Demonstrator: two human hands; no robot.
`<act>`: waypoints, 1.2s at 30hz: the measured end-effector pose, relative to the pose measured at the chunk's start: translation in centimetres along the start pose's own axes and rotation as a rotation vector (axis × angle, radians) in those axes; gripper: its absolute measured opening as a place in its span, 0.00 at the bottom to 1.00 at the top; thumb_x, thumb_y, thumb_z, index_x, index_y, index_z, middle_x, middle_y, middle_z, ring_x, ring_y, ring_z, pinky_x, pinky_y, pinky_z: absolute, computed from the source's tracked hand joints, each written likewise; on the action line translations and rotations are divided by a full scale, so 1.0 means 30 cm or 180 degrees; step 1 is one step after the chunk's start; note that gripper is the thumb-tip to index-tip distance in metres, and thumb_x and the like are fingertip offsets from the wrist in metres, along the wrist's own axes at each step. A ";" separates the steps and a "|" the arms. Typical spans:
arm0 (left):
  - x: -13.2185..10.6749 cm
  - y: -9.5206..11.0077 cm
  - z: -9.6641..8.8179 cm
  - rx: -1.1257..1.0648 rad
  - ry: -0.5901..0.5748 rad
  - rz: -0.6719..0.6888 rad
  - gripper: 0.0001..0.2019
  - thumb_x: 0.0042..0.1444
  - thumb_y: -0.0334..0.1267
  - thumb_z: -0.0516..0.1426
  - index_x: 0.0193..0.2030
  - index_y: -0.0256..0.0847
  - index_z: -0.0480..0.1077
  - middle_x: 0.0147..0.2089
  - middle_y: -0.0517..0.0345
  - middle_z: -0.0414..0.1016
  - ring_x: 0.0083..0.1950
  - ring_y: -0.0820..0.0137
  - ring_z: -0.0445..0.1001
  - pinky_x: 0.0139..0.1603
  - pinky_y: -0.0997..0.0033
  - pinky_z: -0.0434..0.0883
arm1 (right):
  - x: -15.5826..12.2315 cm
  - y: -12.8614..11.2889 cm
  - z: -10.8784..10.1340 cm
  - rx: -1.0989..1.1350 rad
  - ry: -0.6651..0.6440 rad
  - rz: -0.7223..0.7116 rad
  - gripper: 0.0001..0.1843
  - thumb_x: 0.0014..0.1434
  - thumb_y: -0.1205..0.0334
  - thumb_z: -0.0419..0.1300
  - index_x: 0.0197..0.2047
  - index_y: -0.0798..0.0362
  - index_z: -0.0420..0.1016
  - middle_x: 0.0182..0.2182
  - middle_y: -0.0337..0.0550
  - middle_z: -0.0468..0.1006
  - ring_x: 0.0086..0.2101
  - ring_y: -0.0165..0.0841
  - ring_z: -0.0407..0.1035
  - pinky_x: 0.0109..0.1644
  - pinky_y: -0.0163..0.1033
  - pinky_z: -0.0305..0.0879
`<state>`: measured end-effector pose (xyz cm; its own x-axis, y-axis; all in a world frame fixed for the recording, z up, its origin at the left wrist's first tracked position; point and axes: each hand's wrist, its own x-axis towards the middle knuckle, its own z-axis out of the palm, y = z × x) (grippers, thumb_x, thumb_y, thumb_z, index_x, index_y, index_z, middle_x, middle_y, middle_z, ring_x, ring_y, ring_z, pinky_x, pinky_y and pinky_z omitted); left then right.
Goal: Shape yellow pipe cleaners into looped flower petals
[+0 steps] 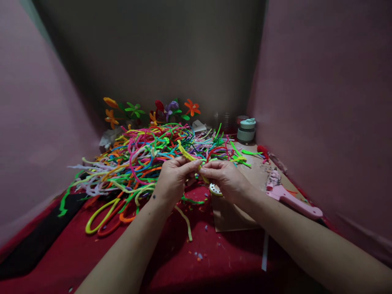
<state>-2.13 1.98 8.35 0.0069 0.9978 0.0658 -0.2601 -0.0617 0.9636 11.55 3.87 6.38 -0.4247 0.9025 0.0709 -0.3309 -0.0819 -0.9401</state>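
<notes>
Left hand (173, 179) and right hand (226, 177): both closed in a fingertip pinch on one yellow pipe cleaner (186, 154), thumbs nearly meeting, a hold that likely stiffens the short span between them; its free end rises back-left. Held above the red cloth (190, 253), just in front of the heap of loose pipe cleaners (143, 155), mixed colours, within easy reach. Small round roll (215, 190): beneath the right hand, at the cardboard sheet (232, 216) edge. Pink tool (288, 198), apparently a glue gun: lying on that sheet, right, apart from the hands. Pipe-cleaner flowers (159, 110): upright along the back wall. Mint jar (246, 130): back right corner, lid on, contents hidden
</notes>
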 end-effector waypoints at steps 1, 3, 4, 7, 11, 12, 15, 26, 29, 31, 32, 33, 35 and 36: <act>0.002 -0.002 -0.002 0.0000 -0.0018 -0.0004 0.09 0.42 0.36 0.64 0.23 0.34 0.69 0.19 0.66 0.61 0.20 0.82 0.58 0.21 0.81 0.58 | -0.001 0.000 0.001 0.0025 -0.0025 0.0019 0.08 0.43 0.62 0.64 0.20 0.56 0.70 0.16 0.35 0.66 0.20 0.24 0.56 0.26 0.33 0.51; 0.006 -0.005 -0.006 -0.0004 -0.0057 -0.0025 0.08 0.42 0.36 0.64 0.24 0.34 0.70 0.19 0.66 0.61 0.20 0.82 0.58 0.21 0.81 0.58 | -0.001 0.003 0.001 0.0050 -0.0089 0.0012 0.08 0.44 0.62 0.64 0.20 0.56 0.70 0.16 0.35 0.66 0.20 0.24 0.57 0.26 0.34 0.51; 0.008 -0.007 -0.008 0.0001 -0.0070 -0.0037 0.08 0.42 0.36 0.64 0.24 0.35 0.70 0.19 0.66 0.62 0.20 0.82 0.58 0.21 0.81 0.58 | 0.000 0.006 0.000 0.0047 -0.0115 -0.0003 0.08 0.45 0.62 0.63 0.20 0.56 0.70 0.16 0.35 0.66 0.20 0.24 0.57 0.26 0.34 0.51; 0.013 -0.011 -0.014 0.0052 -0.0085 -0.0090 0.08 0.41 0.36 0.64 0.25 0.34 0.71 0.19 0.65 0.62 0.20 0.82 0.58 0.20 0.81 0.57 | 0.002 0.014 -0.001 0.0007 -0.0120 -0.0036 0.06 0.46 0.64 0.61 0.21 0.56 0.70 0.16 0.35 0.66 0.19 0.24 0.56 0.26 0.34 0.51; 0.020 -0.015 -0.027 0.0221 -0.0091 -0.0184 0.09 0.42 0.37 0.64 0.24 0.34 0.70 0.18 0.66 0.61 0.18 0.82 0.56 0.18 0.80 0.54 | 0.002 0.016 0.002 -0.0134 -0.0020 -0.0144 0.07 0.45 0.66 0.60 0.19 0.56 0.69 0.15 0.33 0.64 0.19 0.23 0.54 0.25 0.33 0.48; 0.022 -0.015 -0.030 0.0291 -0.0097 -0.0176 0.10 0.42 0.38 0.64 0.24 0.34 0.70 0.17 0.66 0.60 0.17 0.82 0.56 0.17 0.80 0.53 | 0.001 0.015 0.004 -0.0158 0.0003 -0.0159 0.07 0.45 0.65 0.60 0.19 0.56 0.68 0.14 0.33 0.63 0.18 0.22 0.53 0.25 0.33 0.47; 0.025 -0.017 -0.037 0.0551 -0.0114 -0.0097 0.11 0.42 0.39 0.64 0.21 0.34 0.68 0.15 0.66 0.60 0.15 0.82 0.55 0.16 0.79 0.51 | -0.001 0.011 0.012 -0.0165 0.0038 -0.0132 0.09 0.44 0.63 0.61 0.18 0.56 0.67 0.14 0.32 0.63 0.18 0.22 0.53 0.24 0.33 0.47; 0.008 0.012 -0.017 0.1076 0.0040 -0.0013 0.15 0.46 0.42 0.60 0.17 0.36 0.65 0.13 0.66 0.59 0.13 0.80 0.55 0.15 0.77 0.51 | 0.001 0.007 0.015 -0.0184 0.0145 -0.0214 0.08 0.44 0.64 0.61 0.18 0.57 0.68 0.14 0.33 0.64 0.18 0.22 0.54 0.24 0.32 0.48; -0.010 0.017 0.005 0.1602 0.0396 0.0288 0.18 0.48 0.42 0.58 0.14 0.37 0.62 0.11 0.66 0.57 0.13 0.81 0.51 0.15 0.77 0.48 | 0.005 0.010 0.014 -0.0111 0.0245 -0.0232 0.08 0.43 0.64 0.61 0.18 0.57 0.68 0.14 0.33 0.64 0.19 0.23 0.54 0.24 0.32 0.49; -0.015 0.007 0.014 0.1906 0.0615 0.0721 0.16 0.47 0.40 0.59 0.14 0.38 0.62 0.11 0.67 0.56 0.14 0.80 0.51 0.16 0.77 0.49 | 0.005 0.010 0.015 -0.0063 0.0298 -0.0246 0.07 0.43 0.64 0.61 0.19 0.56 0.68 0.15 0.33 0.65 0.19 0.23 0.55 0.24 0.32 0.49; -0.015 0.000 0.016 0.1998 0.0675 0.0925 0.15 0.47 0.39 0.59 0.15 0.38 0.63 0.12 0.67 0.56 0.16 0.80 0.52 0.17 0.77 0.50 | 0.005 0.010 0.015 -0.0035 0.0302 -0.0249 0.07 0.43 0.63 0.62 0.19 0.56 0.68 0.15 0.33 0.65 0.19 0.23 0.55 0.24 0.32 0.49; -0.014 -0.007 0.016 0.2046 0.0691 0.1072 0.13 0.47 0.39 0.59 0.16 0.38 0.65 0.13 0.67 0.57 0.17 0.79 0.53 0.18 0.77 0.52 | 0.004 0.009 0.015 -0.0017 0.0292 -0.0253 0.07 0.43 0.63 0.62 0.19 0.56 0.68 0.15 0.33 0.65 0.19 0.23 0.54 0.24 0.32 0.49; -0.011 -0.015 0.011 0.2063 0.0604 0.1193 0.09 0.47 0.38 0.59 0.21 0.38 0.68 0.17 0.66 0.61 0.20 0.78 0.57 0.21 0.78 0.55 | 0.004 0.008 0.013 -0.0021 0.0249 -0.0275 0.09 0.43 0.63 0.62 0.18 0.56 0.67 0.14 0.32 0.63 0.18 0.22 0.53 0.23 0.32 0.48; -0.010 -0.016 0.007 0.2081 0.0519 0.1233 0.07 0.48 0.38 0.59 0.24 0.39 0.69 0.19 0.65 0.63 0.21 0.77 0.59 0.22 0.77 0.57 | 0.004 0.007 0.011 -0.0031 0.0217 -0.0298 0.10 0.44 0.63 0.61 0.18 0.56 0.66 0.14 0.32 0.62 0.18 0.22 0.52 0.23 0.32 0.47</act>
<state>-1.79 1.72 7.93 -0.1237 0.8899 0.4390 0.4078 -0.3577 0.8401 11.17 3.83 6.31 -0.3339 0.9327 0.1360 -0.3582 0.0079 -0.9336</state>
